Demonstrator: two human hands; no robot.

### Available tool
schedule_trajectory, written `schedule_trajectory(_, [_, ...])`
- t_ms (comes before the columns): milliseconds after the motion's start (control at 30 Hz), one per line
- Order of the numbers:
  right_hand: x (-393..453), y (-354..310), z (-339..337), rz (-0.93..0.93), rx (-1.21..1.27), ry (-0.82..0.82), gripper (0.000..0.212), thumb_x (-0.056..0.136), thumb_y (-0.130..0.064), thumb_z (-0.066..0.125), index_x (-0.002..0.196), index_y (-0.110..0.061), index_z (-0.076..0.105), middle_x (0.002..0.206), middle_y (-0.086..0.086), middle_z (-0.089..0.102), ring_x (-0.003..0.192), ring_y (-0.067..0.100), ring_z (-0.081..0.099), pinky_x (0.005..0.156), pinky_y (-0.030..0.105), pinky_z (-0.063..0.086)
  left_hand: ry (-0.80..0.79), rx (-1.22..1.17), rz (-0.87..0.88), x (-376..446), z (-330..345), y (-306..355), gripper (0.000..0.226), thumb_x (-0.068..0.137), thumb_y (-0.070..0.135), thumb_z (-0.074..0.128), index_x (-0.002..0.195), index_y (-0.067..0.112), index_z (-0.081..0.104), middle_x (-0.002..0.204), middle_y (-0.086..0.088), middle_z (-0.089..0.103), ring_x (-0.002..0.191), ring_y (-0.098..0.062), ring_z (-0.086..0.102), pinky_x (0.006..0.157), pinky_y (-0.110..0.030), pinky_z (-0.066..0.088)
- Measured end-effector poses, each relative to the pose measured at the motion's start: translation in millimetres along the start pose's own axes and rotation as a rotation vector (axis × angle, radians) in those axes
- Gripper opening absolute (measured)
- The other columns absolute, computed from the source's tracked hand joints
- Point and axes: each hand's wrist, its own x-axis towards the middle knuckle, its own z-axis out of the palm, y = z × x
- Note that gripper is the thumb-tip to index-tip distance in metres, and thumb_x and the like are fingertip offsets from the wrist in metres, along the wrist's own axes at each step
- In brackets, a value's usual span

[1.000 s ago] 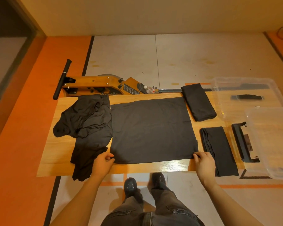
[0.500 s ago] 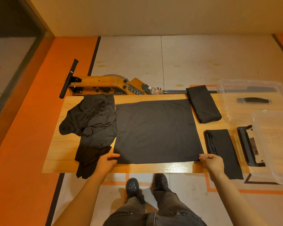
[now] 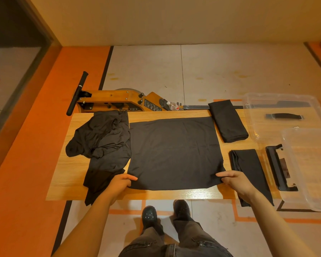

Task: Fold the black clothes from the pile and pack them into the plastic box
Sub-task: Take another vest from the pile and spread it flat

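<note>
Beyond the left hand (image 3: 121, 182) lies the rumpled pile of black clothes (image 3: 102, 140), one piece trailing off the near edge of the wooden board (image 3: 67, 175) just left of that hand. Farther off stands a wooden rowing machine (image 3: 117, 101); its black label carries pale writing too small to read. The left hand pinches the near left corner of the flat black cloth (image 3: 174, 153) spread between the hands; the right hand (image 3: 235, 182) pinches its near right corner. Both corners are now lifted slightly off the board, where half a second ago they lay flatter. Just right of the right hand lies a folded black piece (image 3: 250, 169), another folded piece (image 3: 227, 121) beyond it. Farther right are the clear plastic box (image 3: 252, 108) and a clear lid (image 3: 304, 164) with a black latch.
</note>
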Motion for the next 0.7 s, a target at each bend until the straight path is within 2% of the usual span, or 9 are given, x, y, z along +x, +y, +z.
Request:
schedule_trajectory(133, [-4.6, -6.2, 0.8, -0.113, -0.033, 0.030, 0.027, 0.094, 0.004, 0.056, 0.094, -0.017, 0.073, 0.107, 0.005, 0.067, 0.101, 0.021, 0.062, 0.074, 0.021, 0.049, 0.038, -0.078, 0.075, -0.6, -4.6, 3.4, 0.027, 0.088, -0.003, 0.059, 0.096, 0.020, 0.072, 0.108, -0.001, 0.065, 0.098, -0.013, 0.058, 0.075, -0.019, 0.045])
schedule_trajectory(233, [-3.0, -10.2, -0.7, -0.148, -0.043, 0.050, 0.025, 0.092, 0.003, 0.059, 0.095, -0.019, 0.073, 0.106, 0.001, 0.066, 0.101, 0.018, 0.060, 0.071, 0.017, 0.046, 0.082, -0.083, 0.127, -1.4, -7.7, 7.3, 0.024, 0.085, 0.002, 0.067, 0.096, 0.022, 0.071, 0.107, 0.001, 0.066, 0.102, -0.015, 0.060, 0.080, -0.021, 0.046])
schedule_trajectory(367, [2.7, -17.7, -3.0, -0.180, -0.006, 0.062, 0.026, 0.090, 0.002, 0.063, 0.094, -0.021, 0.073, 0.109, 0.005, 0.067, 0.102, 0.020, 0.061, 0.083, 0.030, 0.052, 0.116, -0.069, 0.174, 0.6, -10.5, 16.6, 0.024, 0.083, 0.003, 0.070, 0.095, 0.023, 0.072, 0.106, 0.002, 0.067, 0.103, -0.015, 0.060, 0.084, -0.022, 0.046])
schedule_trajectory(467, [11.2, -28.5, -6.4, -0.199, 0.034, 0.072, 0.025, 0.090, 0.001, 0.064, 0.095, -0.022, 0.073, 0.110, 0.006, 0.068, 0.102, 0.019, 0.063, 0.083, 0.031, 0.053, 0.153, -0.081, 0.212, 5.1, -13.7, 27.4, 0.022, 0.082, 0.001, 0.070, 0.097, 0.017, 0.073, 0.106, -0.001, 0.066, 0.101, -0.015, 0.059, 0.088, -0.027, 0.047])
schedule_trajectory(533, [20.4, -38.7, -8.1, -0.213, 0.065, 0.076, 0.024, 0.089, 0.001, 0.064, 0.097, -0.020, 0.073, 0.108, 0.008, 0.069, 0.102, 0.024, 0.065, 0.089, 0.039, 0.055, 0.181, -0.097, 0.224, 9.5, -17.4, 39.0, 0.020, 0.083, 0.002, 0.070, 0.098, 0.016, 0.072, 0.106, 0.000, 0.065, 0.092, -0.010, 0.058, 0.080, -0.024, 0.048])
schedule_trajectory(600, [32.0, -50.6, -8.8, -0.232, 0.075, 0.089, 0.024, 0.089, 0.000, 0.065, 0.099, -0.020, 0.073, 0.108, 0.008, 0.069, 0.104, 0.025, 0.065, 0.093, 0.040, 0.053, 0.201, -0.121, 0.228, 18.9, -22.0, 51.3, 0.019, 0.085, 0.004, 0.069, 0.097, 0.017, 0.072, 0.107, -0.002, 0.065, 0.085, -0.009, 0.057, 0.072, -0.023, 0.047])
schedule_trajectory(700, [52.8, -71.7, -5.9, -0.227, 0.075, 0.092, 0.025, 0.090, -0.001, 0.064, 0.109, -0.016, 0.070, 0.113, 0.007, 0.065, 0.108, 0.025, 0.061, 0.096, 0.042, 0.052, 0.221, -0.142, 0.227, 37.4, -28.9, 72.0, 0.019, 0.087, 0.005, 0.066, 0.102, 0.016, 0.070, 0.115, -0.008, 0.064, 0.097, -0.019, 0.059, 0.079, -0.028, 0.047])
